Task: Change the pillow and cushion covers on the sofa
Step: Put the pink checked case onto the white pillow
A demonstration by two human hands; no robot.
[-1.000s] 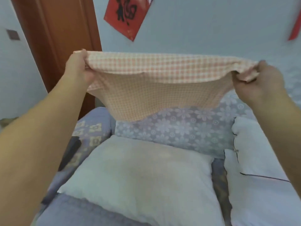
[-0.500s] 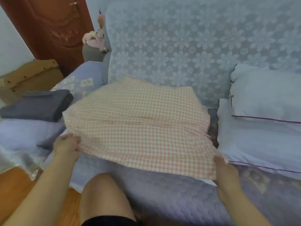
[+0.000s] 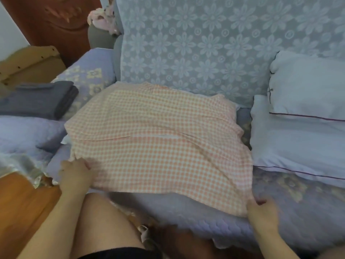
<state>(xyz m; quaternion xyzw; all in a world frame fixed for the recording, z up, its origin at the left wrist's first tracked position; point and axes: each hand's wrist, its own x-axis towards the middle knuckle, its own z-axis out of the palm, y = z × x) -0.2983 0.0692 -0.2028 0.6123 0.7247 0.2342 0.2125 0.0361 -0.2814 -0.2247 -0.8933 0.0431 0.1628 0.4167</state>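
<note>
My left hand [image 3: 75, 175] sits at the lower left of the frame, fingers curled onto the near left corner of the checked cover [image 3: 158, 139], and my right hand [image 3: 261, 212] at the lower right pinches the near right corner, so I hold the cover's near edge at both ends. That edge runs left to right across the lower middle of the frame, and the cloth spreads away from me up toward the centre, draped over a mound that I take to be the pillow, though almost none of it shows from under the cloth. The cover's longer side lies across the frame, roughly level with the line between my hands, and each hand is equally close to its own corner. Further off, the sofa [image 3: 205, 43] back with its flower pattern fills the top, two white pillows [image 3: 302, 109] are stacked at the right, and folded grey cloth [image 3: 37, 100] lies at the left.
</note>
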